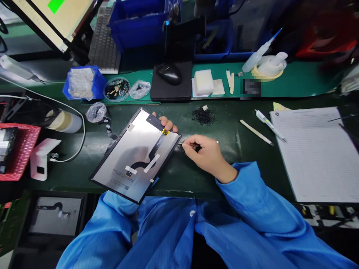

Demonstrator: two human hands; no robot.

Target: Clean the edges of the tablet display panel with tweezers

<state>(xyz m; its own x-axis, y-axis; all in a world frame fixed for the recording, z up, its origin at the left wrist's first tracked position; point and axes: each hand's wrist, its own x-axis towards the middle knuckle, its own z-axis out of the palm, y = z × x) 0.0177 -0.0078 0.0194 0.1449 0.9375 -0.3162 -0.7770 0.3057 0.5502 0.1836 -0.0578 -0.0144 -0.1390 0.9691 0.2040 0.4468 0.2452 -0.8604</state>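
A tablet-sized LCD panel (134,149) is tilted above the bench, its silvery back facing up. A black flex cable (153,152) runs over it, with white tape strips across. My left hand (165,123) supports the panel from beneath; its fingertips curl over the far edge, and the rest is hidden. My right hand (206,153) is closed in a pinch around a slim metal tool (180,144), too small to name exactly. The tool's tip is at the panel's right edge; whether it touches cannot be made out. Beyond lies a pile of black scraps (203,116).
A pen (269,125), a pale stick (256,132) and a lined paper sheet (319,157) lie right. Along the back are a mouse (169,73), a dish of small parts (117,89) and blue bins (140,22). Another panel (56,216) rests at lower left.
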